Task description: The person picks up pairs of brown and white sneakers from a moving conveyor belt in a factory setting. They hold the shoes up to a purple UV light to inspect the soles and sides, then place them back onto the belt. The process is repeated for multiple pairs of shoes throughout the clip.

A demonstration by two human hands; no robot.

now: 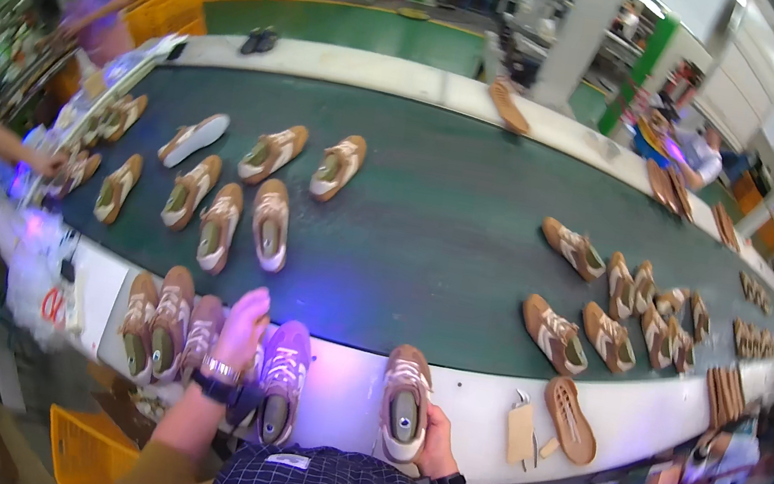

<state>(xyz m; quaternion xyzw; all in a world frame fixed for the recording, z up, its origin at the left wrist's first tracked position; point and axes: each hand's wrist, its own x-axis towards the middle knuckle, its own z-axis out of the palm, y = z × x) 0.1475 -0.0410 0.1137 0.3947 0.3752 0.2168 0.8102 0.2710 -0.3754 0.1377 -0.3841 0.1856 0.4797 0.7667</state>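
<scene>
My right hand (438,441) grips the right side and heel of a brown sneaker (406,387) with white laces, its toe pointing away from me over the white ledge. My left hand (240,328) is raised over the ledge, blurred in purple light; its finger position is unclear. Beside it on the right stands a sneaker (283,378) tinted purple by the light. Left of the hand, brown sneakers (172,320) are lined up side by side. Part of another shoe is hidden behind my left wrist.
A dark green conveyor belt (387,242) carries sneakers in two groups, left and right. A loose sole (570,420) and a beige tag-like piece (519,433) lie on the near white ledge (472,408). Another person's hand (45,163) reaches in at far left. A yellow crate (85,458) stands below.
</scene>
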